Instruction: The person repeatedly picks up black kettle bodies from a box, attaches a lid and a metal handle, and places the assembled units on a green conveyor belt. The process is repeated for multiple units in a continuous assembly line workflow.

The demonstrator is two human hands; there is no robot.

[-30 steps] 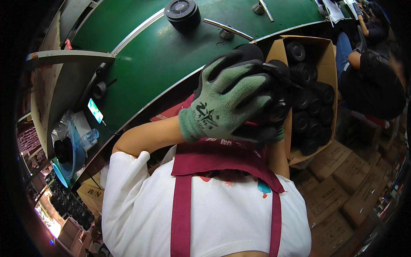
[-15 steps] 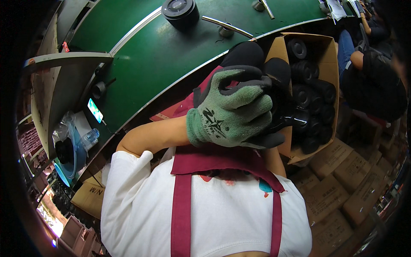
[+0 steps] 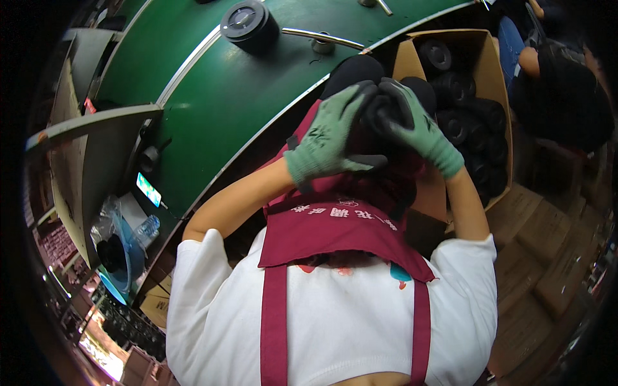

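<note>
A dark, blurred black cylindrical part (image 3: 378, 116) is between my gloved hands, above my lap. My right hand (image 3: 421, 132), in a green glove with dark fingertips, is closed around its right side. On the other side, my left hand (image 3: 325, 138) in a matching glove has its fingers stretched along the part and its thumb spread well away. Those left fingertips reach the part's far edge; whether they touch it I cannot tell. The part's underside is hidden by the hands and dark clothing.
Right of my lap stands an open cardboard box (image 3: 405, 61) of black cylindrical parts. A green worktable (image 3: 219, 96) runs ahead, bearing a round black canister (image 3: 251, 29) and a metal rod on a stand (image 3: 324, 44). A lit phone (image 3: 149, 189) and blue basin (image 3: 132, 251) are left.
My left hand has moved back from across the front and opened out. The right hand, hidden before, now shows on the black part. The view has shifted slightly.
</note>
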